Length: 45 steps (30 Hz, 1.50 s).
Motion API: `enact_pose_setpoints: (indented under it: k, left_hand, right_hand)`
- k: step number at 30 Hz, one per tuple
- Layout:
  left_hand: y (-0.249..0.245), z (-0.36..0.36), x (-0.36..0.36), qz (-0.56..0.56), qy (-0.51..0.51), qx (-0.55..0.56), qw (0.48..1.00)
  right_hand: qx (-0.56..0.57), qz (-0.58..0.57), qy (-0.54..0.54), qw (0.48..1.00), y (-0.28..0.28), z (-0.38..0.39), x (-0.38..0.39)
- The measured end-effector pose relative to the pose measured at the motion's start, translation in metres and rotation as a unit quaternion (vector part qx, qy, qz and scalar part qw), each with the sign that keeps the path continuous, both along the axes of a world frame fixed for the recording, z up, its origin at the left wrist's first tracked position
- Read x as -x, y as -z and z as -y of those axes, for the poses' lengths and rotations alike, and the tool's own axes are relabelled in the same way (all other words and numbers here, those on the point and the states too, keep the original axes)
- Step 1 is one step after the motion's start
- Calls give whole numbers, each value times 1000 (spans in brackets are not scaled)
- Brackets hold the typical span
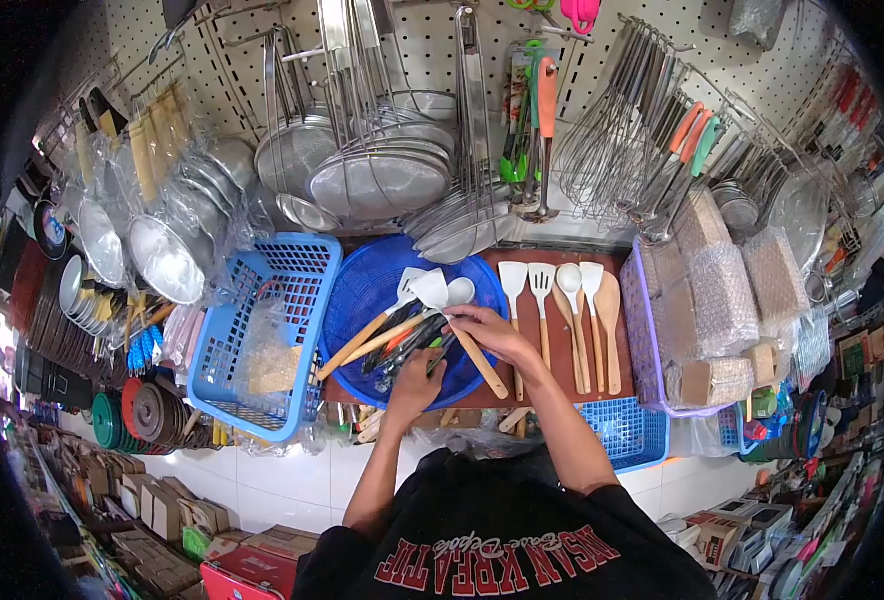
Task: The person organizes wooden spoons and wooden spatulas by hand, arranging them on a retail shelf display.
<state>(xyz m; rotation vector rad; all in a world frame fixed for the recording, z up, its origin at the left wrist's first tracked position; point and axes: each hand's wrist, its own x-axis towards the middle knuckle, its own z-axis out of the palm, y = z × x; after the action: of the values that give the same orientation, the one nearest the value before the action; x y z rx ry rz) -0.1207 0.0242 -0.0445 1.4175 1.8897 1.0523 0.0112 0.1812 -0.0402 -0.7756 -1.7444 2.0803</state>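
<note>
My right hand (489, 332) is closed around the neck of a white-headed ladle (459, 291) with a wooden handle, over the round blue basket (347, 290). My left hand (417, 382) reaches inside that basket, its fingers curled among dark utensils; what they grip is hidden. Beside the ladle, a white turner (428, 289) and a white slotted turner (409, 283) lie across the basket, wooden handles toward its left rim. On the brown surface to the right lie a white turner (513, 280), a slotted turner (541, 281), a white spoon (569, 280) and wooden utensils (609, 310).
A light blue rectangular basket (297, 395) stands left of the round one. At right, a purple basket (647, 345) holds bubble-wrapped boxes (724, 300). Strainers (382, 180) and whisks (612, 150) hang low from the pegboard. Another blue basket (652, 450) sits below the shelf edge.
</note>
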Motion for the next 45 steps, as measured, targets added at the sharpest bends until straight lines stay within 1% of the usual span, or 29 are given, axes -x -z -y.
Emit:
enact_pose_setpoints:
  k: [1, 2, 5, 8, 11, 14, 17, 20, 21, 24, 26, 27, 30, 32, 33, 34, 36, 37, 40, 41, 43, 45]
  left_hand:
    - [12, 1, 8, -117, -1, -16, 993]
    - [23, 1, 16, -231, -1, -32, 972]
    - [40, -6, 37, -171, 52, 86, 980]
    - [30, -8, 46, -219, 81, 124, 965]
    - [16, -8, 48, -230, 92, 131, 960]
    - [6, -10, 46, -275, 96, 192, 937]
    - [17, -10, 47, -289, 70, 205, 933]
    - [40, -18, 54, -244, 21, 171, 954]
    - [43, -16, 58, -222, 24, 118, 968]
    - [50, -11, 71, -159, 69, 104, 979]
    - [54, -2, 73, -172, 79, 81, 979]
    - [51, 3, 72, -178, 83, 70, 978]
    - [39, 6, 63, -226, 92, 127, 961]
    - [26, 7, 56, -275, 91, 178, 940]
    - [19, 4, 53, -273, 92, 232, 929]
    - [12, 2, 50, -293, 96, 245, 919]
    - [2, 0, 48, -332, 104, 273, 897]
    - [2, -1, 49, -324, 105, 279, 898]
    - [17, -8, 55, -294, 125, 301, 898]
    - [28, -13, 60, -280, 140, 312, 897]
    - [30, -19, 62, -261, 159, 336, 891]
    - [28, -25, 61, -251, 166, 362, 882]
  right_hand:
    - [-4, 4, 1, 1000, 3, -1, 1]
    - [-8, 9, 2, 1000, 5, -1, 1]
    - [35, 52, 19, 998, -13, 4, 1]
    - [34, 87, 10, 996, -19, 5, 5]
    - [66, 86, -15, 994, -7, 1, 9]
    - [94, 87, -30, 991, 4, -3, 15]
    - [119, 58, -48, 990, 19, -4, 22]
    - [114, 50, -13, 992, 25, 3, 33]
    - [118, 47, -1, 992, 26, 5, 35]
    - [131, 34, 37, 990, 27, 10, 46]
    - [143, 21, 73, 987, 28, 16, 55]
    - [156, -11, 78, 985, 30, 18, 60]
    - [156, -13, 118, 981, 34, 20, 78]
    - [123, -9, 112, 986, 36, 22, 86]
    - [103, -1, 105, 989, 38, 23, 89]
    - [82, 7, 97, 992, 40, 23, 91]
    - [-62, 83, 86, 991, 43, 20, 94]
    - [-134, 121, 81, 980, 45, 20, 94]
    - [-288, 142, 80, 944, 47, 22, 94]
    - [-282, 143, 73, 946, 45, 21, 94]
    - [-272, 145, 61, 950, 42, 21, 93]
    - [-314, 169, 49, 933, 42, 20, 92]
